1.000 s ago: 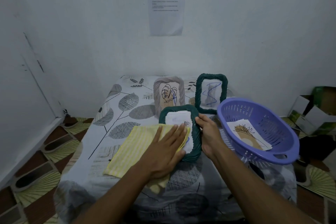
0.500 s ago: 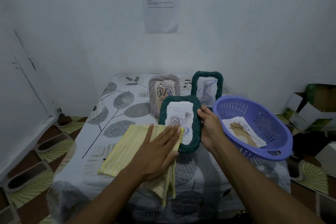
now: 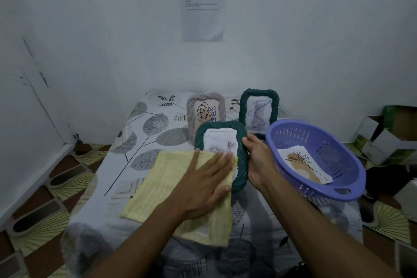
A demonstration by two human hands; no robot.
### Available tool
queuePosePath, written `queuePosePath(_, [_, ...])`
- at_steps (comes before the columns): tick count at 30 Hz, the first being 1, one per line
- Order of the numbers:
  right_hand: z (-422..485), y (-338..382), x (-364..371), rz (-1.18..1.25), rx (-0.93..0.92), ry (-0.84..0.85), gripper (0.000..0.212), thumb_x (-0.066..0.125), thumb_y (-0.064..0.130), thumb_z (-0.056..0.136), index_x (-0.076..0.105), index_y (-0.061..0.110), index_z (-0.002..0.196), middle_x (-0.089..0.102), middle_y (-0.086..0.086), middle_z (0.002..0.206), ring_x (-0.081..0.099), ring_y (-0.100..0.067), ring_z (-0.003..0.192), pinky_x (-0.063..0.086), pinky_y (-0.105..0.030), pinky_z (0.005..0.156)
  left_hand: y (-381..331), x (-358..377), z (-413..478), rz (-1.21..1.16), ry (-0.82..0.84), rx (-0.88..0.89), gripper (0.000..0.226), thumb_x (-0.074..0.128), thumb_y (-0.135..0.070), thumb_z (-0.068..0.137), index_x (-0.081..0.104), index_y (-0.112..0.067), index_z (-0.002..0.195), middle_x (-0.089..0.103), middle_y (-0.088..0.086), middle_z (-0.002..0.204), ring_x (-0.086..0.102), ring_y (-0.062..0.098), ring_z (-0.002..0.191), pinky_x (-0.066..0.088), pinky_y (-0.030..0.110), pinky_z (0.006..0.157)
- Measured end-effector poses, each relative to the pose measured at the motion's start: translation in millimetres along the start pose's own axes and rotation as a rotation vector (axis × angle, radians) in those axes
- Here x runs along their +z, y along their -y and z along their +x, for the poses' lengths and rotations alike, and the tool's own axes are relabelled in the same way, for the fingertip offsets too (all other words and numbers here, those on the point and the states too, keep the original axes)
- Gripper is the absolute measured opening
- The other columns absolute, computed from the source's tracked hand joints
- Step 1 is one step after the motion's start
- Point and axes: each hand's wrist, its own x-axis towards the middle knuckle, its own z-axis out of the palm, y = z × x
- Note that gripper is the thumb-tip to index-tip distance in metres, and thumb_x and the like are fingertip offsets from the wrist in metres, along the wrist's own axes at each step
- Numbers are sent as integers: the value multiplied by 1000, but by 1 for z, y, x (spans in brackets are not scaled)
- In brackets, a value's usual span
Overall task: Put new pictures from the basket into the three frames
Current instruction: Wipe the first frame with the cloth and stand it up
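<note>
My left hand flat, fingers straight, pressing yellow cloth on near green frame | right hand gripping its rim | judged light, stiff, front fragile: hold by rim

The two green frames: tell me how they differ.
The near green frame lies face up, gripped by the right hand; the far green frame stands upright, untouched. The left hand presses a yellow cloth over part of the near one; the far one is uncovered. Near shows a grey sketch, far a blue squiggle. Both have woven green rims.
</note>
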Motion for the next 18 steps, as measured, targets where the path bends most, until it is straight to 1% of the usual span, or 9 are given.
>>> queuePosePath(2, [3, 6, -2, 21, -25, -29, 27, 41, 5, 101, 61, 4, 119, 69, -16, 108, 67, -30, 92, 56, -40, 77, -1, 5, -6, 15, -2, 49, 59, 13, -52, 101, 9, -25, 154, 2, -11, 161, -2, 6, 147, -14, 51, 116])
queuePosePath(4, [6, 12, -7, 48, -48, -63, 26, 42, 5, 101, 61, 4, 118, 69, -14, 104, 67, -26, 87, 55, -37, 72, 9, 7, -14, 64, -33, 3, 59, 14, -51, 101, 20, -21, 152, 13, -7, 160, 8, 8, 147, -6, 54, 117])
queuePosePath(6, [7, 12, -8, 52, -50, -70, 27, 42, 5, 101, 60, 4, 121, 69, -14, 105, 66, -27, 87, 55, -37, 73, 18, 6, -18, 122, -36, -75, 62, 13, -53, 101, 25, -19, 151, 16, -5, 160, 10, 12, 148, 0, 56, 117])
queuePosePath(7, [7, 11, -7, 43, -49, -65, 28, 42, 6, 101, 60, 4, 121, 69, -15, 106, 66, -28, 88, 55, -38, 74, 20, 6, -18, 136, -34, -115, 64, 12, -55, 100, 24, -19, 152, 14, -6, 160, 6, 13, 148, 1, 55, 117])
queuePosePath(9, [5, 6, -4, 26, -42, -45, 28, 41, 6, 101, 60, 4, 122, 69, -15, 108, 66, -29, 91, 55, -40, 78, 23, 3, -12, 125, -43, -196, 67, 9, -58, 99, 16, -19, 153, 5, -8, 161, -4, 13, 148, 0, 53, 117])
queuePosePath(12, [3, 1, 1, 14, -20, -14, 29, 41, 7, 101, 60, 4, 123, 69, -17, 114, 67, -34, 102, 55, -47, 89, 24, -3, 1, 68, -48, -252, 71, 4, -63, 96, 2, -21, 154, -8, -10, 161, -14, 12, 147, -6, 49, 118])
queuePosePath(14, [4, 2, 2, 7, -19, -12, 30, 42, 7, 101, 60, 3, 125, 68, -18, 116, 66, -35, 104, 53, -49, 92, 19, -5, 7, 38, -35, -208, 76, 1, -67, 93, -2, -21, 153, -12, -10, 160, -18, 11, 146, -8, 48, 118])
queuePosePath(16, [5, 7, 0, 15, -33, -36, 30, 43, 6, 100, 59, 1, 125, 68, -19, 116, 66, -34, 100, 54, -47, 89, 12, -4, 6, 43, -18, -123, 78, 2, -68, 92, -1, -21, 154, -11, -10, 160, -18, 10, 146, -8, 48, 118])
queuePosePath(18, [8, 13, -4, 44, -47, -44, 30, 43, 5, 100, 59, 1, 126, 67, -20, 117, 65, -35, 101, 54, -46, 89, 9, 0, 0, 63, -24, -88, 76, 5, -67, 94, 4, -21, 154, -7, -10, 161, -15, 12, 147, -6, 49, 118])
